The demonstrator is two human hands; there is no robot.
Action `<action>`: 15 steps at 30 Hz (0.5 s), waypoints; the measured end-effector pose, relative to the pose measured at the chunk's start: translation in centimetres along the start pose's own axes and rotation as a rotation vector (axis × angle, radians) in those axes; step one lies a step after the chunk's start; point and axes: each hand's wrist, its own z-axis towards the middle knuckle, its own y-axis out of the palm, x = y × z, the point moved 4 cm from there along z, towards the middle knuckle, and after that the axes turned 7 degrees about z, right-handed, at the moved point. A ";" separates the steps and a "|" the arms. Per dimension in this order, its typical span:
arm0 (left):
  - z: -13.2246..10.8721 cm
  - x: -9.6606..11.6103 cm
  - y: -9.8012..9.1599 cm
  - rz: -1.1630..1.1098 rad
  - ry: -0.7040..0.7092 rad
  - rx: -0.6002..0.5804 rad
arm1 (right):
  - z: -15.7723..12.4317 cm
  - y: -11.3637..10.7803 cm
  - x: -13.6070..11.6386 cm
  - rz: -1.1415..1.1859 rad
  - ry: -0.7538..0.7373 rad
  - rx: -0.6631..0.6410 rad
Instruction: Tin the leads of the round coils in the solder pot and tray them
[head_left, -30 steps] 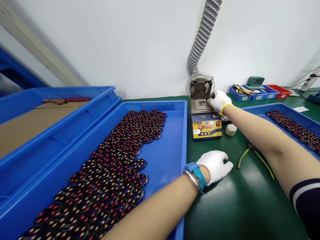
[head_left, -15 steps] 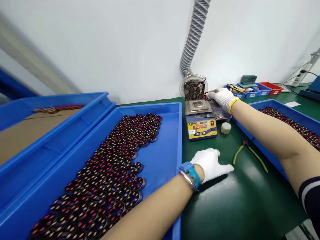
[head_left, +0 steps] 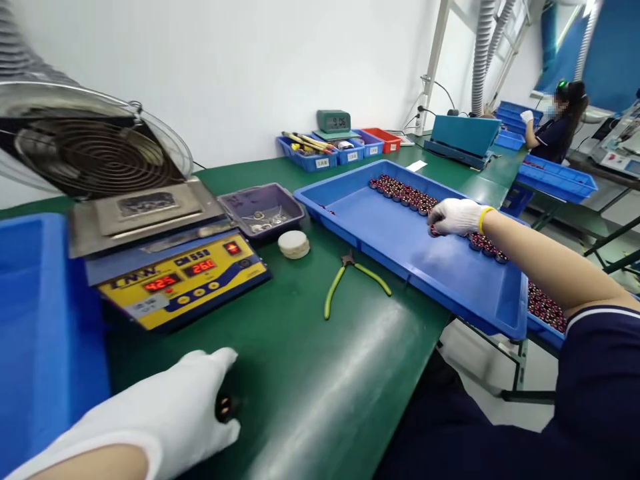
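My left hand point(head_left: 175, 407), in a white glove, is low at the left over the green bench. Between its thumb and fingers is a small dark round coil point(head_left: 225, 407) with copper spots, slightly blurred. At the right, my gloved right hand point(head_left: 454, 217) is above the blue tray point(head_left: 380, 227), its fingers closed on a small reddish-black coil point(head_left: 433, 231). Rows of similar coils point(head_left: 403, 193) line the tray's far side, partly hidden by this hand. The solder pot point(head_left: 185, 277), with a yellow front and red digits, sits beyond my left hand.
Green-handled cutters point(head_left: 347, 261) and a round pale pad point(head_left: 294, 245) lie on the bench. Behind are a purple bin point(head_left: 265, 217), a fan point(head_left: 107, 157), small boxes point(head_left: 307, 159) and a clock point(head_left: 334, 121). Another blue tray point(head_left: 35, 347) is at left. A co-worker point(head_left: 557, 127) sits far right.
The view has swung right and come closer to the bench. My right hand has gone from beside the fan to the right tray. A coil now shows in my left hand.
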 end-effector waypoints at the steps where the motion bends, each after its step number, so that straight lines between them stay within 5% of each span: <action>1: 0.1 0.0 -0.2 -0.060 -0.007 -0.006 | -0.1 0.4 1.9 -0.119 0.056 -0.003; 5: 0.1 0.6 -1.8 -0.182 -0.021 -0.125 | 0.0 1.9 6.8 -0.219 0.216 -0.018; 10: 0.1 1.1 -2.8 -0.142 -0.053 -0.176 | -0.4 1.3 9.2 -0.289 0.390 0.053; 13: -0.1 1.5 -3.3 -0.245 -0.071 -0.121 | -0.6 0.2 7.4 -0.314 0.408 0.128; 15: -0.5 2.1 -3.6 -0.565 -0.105 -0.125 | -0.7 0.0 3.5 -0.239 0.308 0.191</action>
